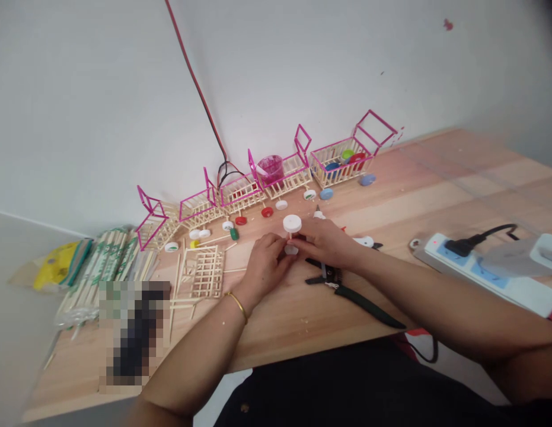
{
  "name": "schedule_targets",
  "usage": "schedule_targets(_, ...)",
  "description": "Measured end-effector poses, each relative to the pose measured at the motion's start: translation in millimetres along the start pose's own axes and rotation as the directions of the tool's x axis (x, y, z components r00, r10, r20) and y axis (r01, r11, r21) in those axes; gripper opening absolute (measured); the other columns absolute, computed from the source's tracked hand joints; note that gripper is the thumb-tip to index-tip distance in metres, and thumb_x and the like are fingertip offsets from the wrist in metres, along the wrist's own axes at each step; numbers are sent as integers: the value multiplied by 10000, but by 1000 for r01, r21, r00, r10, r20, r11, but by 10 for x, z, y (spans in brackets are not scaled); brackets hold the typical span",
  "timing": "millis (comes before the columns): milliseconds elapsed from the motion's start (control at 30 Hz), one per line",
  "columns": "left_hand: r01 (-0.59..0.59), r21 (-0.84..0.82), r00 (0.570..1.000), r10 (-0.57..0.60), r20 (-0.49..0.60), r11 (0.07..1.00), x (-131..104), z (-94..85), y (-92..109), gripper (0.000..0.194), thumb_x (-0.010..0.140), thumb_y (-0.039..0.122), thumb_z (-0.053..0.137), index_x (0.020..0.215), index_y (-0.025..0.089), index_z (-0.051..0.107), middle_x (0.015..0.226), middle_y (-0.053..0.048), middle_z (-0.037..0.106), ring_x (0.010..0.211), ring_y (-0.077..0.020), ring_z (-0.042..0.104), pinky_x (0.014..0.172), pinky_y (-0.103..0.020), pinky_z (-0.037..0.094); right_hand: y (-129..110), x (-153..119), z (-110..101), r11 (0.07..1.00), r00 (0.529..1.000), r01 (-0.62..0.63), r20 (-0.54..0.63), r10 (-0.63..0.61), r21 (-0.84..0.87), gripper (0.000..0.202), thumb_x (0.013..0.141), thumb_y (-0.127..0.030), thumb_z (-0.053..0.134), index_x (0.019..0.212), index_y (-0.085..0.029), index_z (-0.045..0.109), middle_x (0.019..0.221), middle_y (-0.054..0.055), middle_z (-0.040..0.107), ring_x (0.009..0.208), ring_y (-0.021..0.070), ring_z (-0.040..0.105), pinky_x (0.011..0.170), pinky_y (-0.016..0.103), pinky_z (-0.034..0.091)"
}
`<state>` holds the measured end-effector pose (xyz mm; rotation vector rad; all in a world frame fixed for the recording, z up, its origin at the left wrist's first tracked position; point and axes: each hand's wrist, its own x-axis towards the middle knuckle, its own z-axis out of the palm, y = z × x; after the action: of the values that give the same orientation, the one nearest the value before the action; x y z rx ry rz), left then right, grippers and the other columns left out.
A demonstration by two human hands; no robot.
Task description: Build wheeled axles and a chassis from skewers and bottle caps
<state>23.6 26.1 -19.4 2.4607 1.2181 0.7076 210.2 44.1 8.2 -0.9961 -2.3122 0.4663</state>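
Observation:
Over the middle of the table, my left hand (pixel 265 261) and my right hand (pixel 328 242) meet with closed fingers around a cap-and-stick axle. Its upper white bottle cap (pixel 292 223) faces up, and a thin stick (pixel 290 236) runs down from it. A second whitish cap (pixel 291 250) shows at the lower end, partly covered by fingers. Beyond my right hand, a glue gun's nozzle (pixel 319 212) pokes out, most of it hidden. Below that hand lie dark-handled cutters (pixel 369 305). A small unpainted stick frame (pixel 207 273) stands left of my left hand.
Along the wall stand several stick carts with pink rims; the right one (pixel 340 163) holds coloured caps. A pink-stained cup (pixel 270 170) is among them. Bagged sticks (pixel 104 261) and a pixelated dark object (pixel 140 332) lie left. A power strip (pixel 484 276) lies right.

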Motion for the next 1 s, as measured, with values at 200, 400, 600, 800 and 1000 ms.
schedule_targets(200,8,-5,1000,-8,-2,1000,1,-2,8,175,843,306,582,942,162,598,902,-66,585,868,-201,526,768,-340,442,4,-1,-1,1000,1000,1,-5,-1,-2,128,862,-225,540,758,-157,569,742,47,609,710,170,537,644,266,361)
schedule_targets(400,6,5,1000,-6,2,1000,0,2,3,186,838,305,591,947,155,601,893,-63,584,867,-200,524,769,-339,440,5,-4,-1,1000,1000,9,-15,-9,3,120,857,-223,543,758,-159,567,739,44,606,706,166,533,637,264,357)
schedule_targets(600,10,9,1000,-10,2,1000,0,7,2,185,837,303,592,953,160,605,901,-68,589,873,-203,529,768,-340,441,11,-6,8,1000,1000,4,-19,-4,-3,125,860,-216,530,753,-160,562,733,41,598,689,160,523,618,261,348)
schedule_targets(800,6,-1,1000,-6,4,1000,3,2,-2,189,839,308,588,961,164,602,904,-67,595,873,-206,534,767,-342,443,0,0,1,1000,1000,-3,-11,3,8,119,858,-224,539,762,-159,569,740,44,603,701,166,527,635,266,360)
schedule_targets(1000,13,13,1000,-14,13,1000,-2,-1,4,186,840,314,587,951,165,598,897,-62,586,869,-204,529,760,-338,441,-2,-2,3,1000,1000,-3,-9,3,13,115,857,-223,536,768,-160,573,743,46,606,702,166,527,631,265,358)
